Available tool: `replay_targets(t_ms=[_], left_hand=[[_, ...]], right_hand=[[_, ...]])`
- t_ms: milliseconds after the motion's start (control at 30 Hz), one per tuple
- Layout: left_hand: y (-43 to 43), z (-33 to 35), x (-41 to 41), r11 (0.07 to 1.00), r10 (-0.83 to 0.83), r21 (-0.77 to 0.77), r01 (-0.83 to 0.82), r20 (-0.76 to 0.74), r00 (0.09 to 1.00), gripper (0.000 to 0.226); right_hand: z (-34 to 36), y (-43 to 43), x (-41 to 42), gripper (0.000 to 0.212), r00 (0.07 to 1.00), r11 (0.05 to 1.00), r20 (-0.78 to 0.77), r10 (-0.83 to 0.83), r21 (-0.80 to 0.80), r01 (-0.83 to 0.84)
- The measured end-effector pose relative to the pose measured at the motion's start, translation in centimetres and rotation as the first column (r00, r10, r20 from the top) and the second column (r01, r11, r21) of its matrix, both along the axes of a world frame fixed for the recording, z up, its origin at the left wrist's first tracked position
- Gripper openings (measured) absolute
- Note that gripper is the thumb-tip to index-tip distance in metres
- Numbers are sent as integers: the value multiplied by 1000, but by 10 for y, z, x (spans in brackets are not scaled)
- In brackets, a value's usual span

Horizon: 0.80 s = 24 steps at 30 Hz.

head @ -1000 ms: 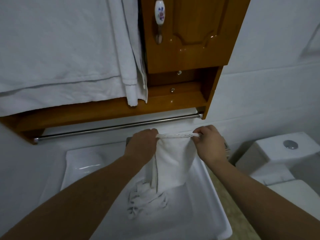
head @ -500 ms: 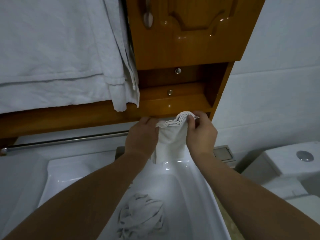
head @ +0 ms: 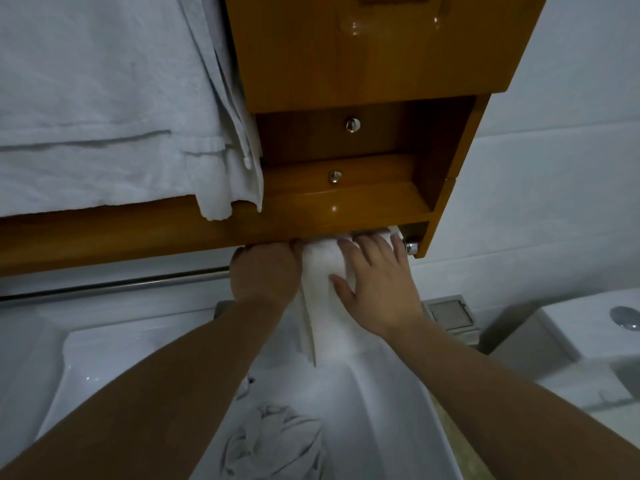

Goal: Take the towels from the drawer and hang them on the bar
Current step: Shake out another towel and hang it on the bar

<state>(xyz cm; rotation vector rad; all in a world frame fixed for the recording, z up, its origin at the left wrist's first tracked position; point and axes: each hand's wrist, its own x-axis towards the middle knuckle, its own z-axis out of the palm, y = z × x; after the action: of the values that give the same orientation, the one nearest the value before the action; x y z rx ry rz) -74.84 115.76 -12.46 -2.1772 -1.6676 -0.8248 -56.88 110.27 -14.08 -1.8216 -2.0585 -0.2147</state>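
A small white towel (head: pixel 320 306) hangs over the right end of the chrome bar (head: pixel 114 286), just under the wooden cabinet (head: pixel 363 64). My left hand (head: pixel 265 270) is curled at the towel's upper left edge, against the bar. Fingers spread, my right hand (head: pixel 377 289) lies flat on the towel's front. The bar's end cap (head: pixel 412 247) shows right of my fingers. A second white towel (head: pixel 273 441) lies crumpled in the white sink (head: pixel 104 358) below. The cabinet's two small drawers, with metal knobs (head: pixel 352 125), are shut.
Large white towels (head: pixel 104 98) hang at the upper left, down over a wooden shelf edge (head: pixel 104 233). At the right stands a white toilet tank (head: pixel 588 337) with a flush button (head: pixel 625 317). A small metal box (head: pixel 448 311) sits behind the sink.
Both hands lifted the small towel from over the sink up to the bar's right end. The right hand let go of its edge and now lies flat on it.
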Motion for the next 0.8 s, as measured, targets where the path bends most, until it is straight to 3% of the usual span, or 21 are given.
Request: replay_targets(t_ms=[100,200,333,467,533,600,700,800], left_hand=[[3,-11,-13,999,39,19,-38,-63,997,50],[5,-19,-34,999,-7,38,17,-242,970,59],[6,-17,-54,997,-22,69,45,-305,952,57],[8,-22,-63,992,-44,101,82,-334,941,53],[10,-22,-60,988,-28,136,72,-302,953,54],[11,-24,-56,982,12,182,38,-270,963,54],[16,-28,-56,976,47,220,11,-256,966,53],[18,-31,-57,972,64,237,-2,-258,964,51]], right_hand=[[13,12,4,57,993,999,115,-17,-36,22],[19,21,6,63,984,996,178,-8,-83,23],[29,29,3,72,988,990,154,-14,-140,36],[35,41,-5,60,989,971,132,-70,-217,98],[32,43,-11,50,990,977,63,-127,-165,136],[26,38,-18,42,990,992,62,-128,-7,128],[10,26,-25,38,993,972,114,16,231,-43],[3,23,-25,42,986,975,159,47,208,-80]])
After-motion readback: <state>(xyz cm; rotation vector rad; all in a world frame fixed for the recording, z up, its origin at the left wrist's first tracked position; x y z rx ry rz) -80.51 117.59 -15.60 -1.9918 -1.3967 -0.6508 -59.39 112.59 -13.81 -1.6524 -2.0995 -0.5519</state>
